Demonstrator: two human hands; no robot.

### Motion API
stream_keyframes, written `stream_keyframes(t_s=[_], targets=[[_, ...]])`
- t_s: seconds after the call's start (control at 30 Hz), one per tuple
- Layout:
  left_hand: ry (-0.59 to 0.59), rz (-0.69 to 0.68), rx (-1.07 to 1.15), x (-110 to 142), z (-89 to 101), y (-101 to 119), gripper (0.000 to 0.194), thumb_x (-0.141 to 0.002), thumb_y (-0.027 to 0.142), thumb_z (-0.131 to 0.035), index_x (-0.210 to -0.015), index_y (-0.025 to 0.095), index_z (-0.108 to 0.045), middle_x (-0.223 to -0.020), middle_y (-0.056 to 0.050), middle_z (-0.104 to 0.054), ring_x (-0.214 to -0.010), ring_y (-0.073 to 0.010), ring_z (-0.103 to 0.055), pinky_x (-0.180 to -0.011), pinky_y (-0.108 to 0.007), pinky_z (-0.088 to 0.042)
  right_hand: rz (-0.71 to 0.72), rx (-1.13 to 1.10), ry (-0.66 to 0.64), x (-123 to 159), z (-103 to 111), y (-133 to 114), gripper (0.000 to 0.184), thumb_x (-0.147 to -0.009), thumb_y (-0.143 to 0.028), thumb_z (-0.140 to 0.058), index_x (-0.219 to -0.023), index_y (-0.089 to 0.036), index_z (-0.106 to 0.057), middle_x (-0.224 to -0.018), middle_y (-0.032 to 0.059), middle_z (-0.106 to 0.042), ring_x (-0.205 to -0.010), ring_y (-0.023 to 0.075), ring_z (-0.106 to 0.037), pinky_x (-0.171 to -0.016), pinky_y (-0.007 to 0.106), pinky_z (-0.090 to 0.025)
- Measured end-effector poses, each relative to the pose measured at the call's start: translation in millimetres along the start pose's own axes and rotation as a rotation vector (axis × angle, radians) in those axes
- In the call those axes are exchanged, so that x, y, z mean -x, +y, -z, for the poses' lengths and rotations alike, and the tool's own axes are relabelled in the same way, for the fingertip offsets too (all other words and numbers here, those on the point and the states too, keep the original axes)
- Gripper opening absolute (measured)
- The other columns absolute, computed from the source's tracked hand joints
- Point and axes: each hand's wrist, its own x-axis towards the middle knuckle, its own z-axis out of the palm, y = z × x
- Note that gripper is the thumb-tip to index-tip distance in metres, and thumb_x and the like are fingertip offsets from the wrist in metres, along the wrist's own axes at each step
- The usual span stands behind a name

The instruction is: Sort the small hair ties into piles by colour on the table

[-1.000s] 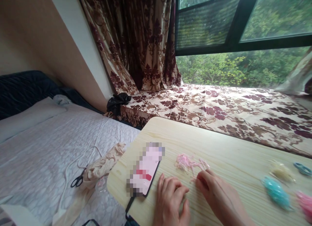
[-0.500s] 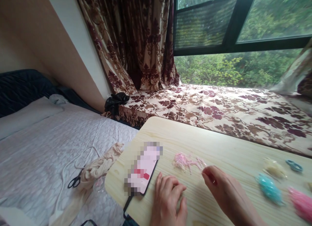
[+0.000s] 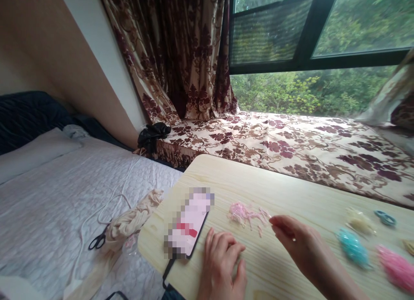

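Note:
My left hand [image 3: 223,261] lies on the wooden tabletop beside the phone, palm down, fingers loosely bent and apart, holding nothing. My right hand [image 3: 296,235] hovers at the right end of a small heap of pink strands [image 3: 241,213], which looks partly wrapped in clear plastic. Its thumb and fingers are pinched together; whatever may be between them is hidden. One short pink piece [image 3: 260,231] lies apart, just below the heap. The phone [image 3: 186,226], its screen blurred out, is left of the heap with a black strap [image 3: 168,270].
On the table's right side are a teal packet [image 3: 355,249], a cream packet [image 3: 360,221], a bright pink packet [image 3: 396,267] and blue-grey scissor-like handles [image 3: 385,218]. Black-handled scissors [image 3: 97,241], beige cloth [image 3: 129,222] and a white cord lie on the bed [image 3: 64,196]. A floral-covered window ledge [image 3: 274,136] runs behind.
A short pink piece now lies separate below the heap, near where my right fingertips were. My right hand has shifted slightly up and right. My left hand stays in place.

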Motion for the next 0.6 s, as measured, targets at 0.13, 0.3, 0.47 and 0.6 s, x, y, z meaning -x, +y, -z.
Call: stream_keyframes(t_s=[0.13,0.3,0.47,0.6], targets=[[-0.014,-0.018,-0.028,2,-0.4,-2,0.029,-0.080,0.008,-0.049,-0.101,0.024,-0.064,-0.094,-0.004,-0.065,-0.099,-0.0213,-0.064,-0.111,-0.056,-0.040,-0.017,-0.001,0.021,5,11,8,0.024,-0.077,-0.041,-0.050,-0.072,-0.027,-0.068,-0.063,0.0015,-0.073,-0.056,0.0201,-0.067,-0.055,0.030,-0.051],[-0.061,-0.140,-0.150,4,-1.7,-18,0.030,-0.082,0.009,-0.048,-0.104,0.024,-0.061,-0.098,-0.005,-0.066,-0.100,-0.0232,-0.065,-0.107,-0.056,-0.043,-0.097,0.055,0.090,16,49,44,0.026,-0.076,-0.046,-0.053,-0.074,-0.027,-0.071,-0.070,0.0035,-0.076,-0.062,0.0226,-0.071,-0.059,0.031,-0.053],[-0.075,-0.356,-0.279,2,-1.0,-37,0.030,-0.082,0.011,-0.054,-0.109,0.023,-0.061,-0.098,-0.004,-0.068,-0.095,-0.0216,-0.068,-0.098,-0.047,-0.052,-0.248,0.186,0.205,23,114,104,0.023,-0.070,-0.041,-0.056,-0.071,-0.026,-0.074,-0.071,0.0074,-0.077,-0.064,0.0248,-0.072,-0.060,0.032,-0.051],[-0.065,-0.405,-0.328,2,-0.8,-43,0.028,-0.082,0.013,-0.055,-0.107,0.023,-0.062,-0.097,-0.003,-0.069,-0.093,-0.0211,-0.069,-0.096,-0.044,-0.053,-0.321,0.295,0.225,19,144,140,0.018,-0.076,-0.031,-0.057,-0.073,-0.025,-0.074,-0.068,0.0057,-0.076,-0.063,0.0227,-0.070,-0.058,0.031,-0.046]])
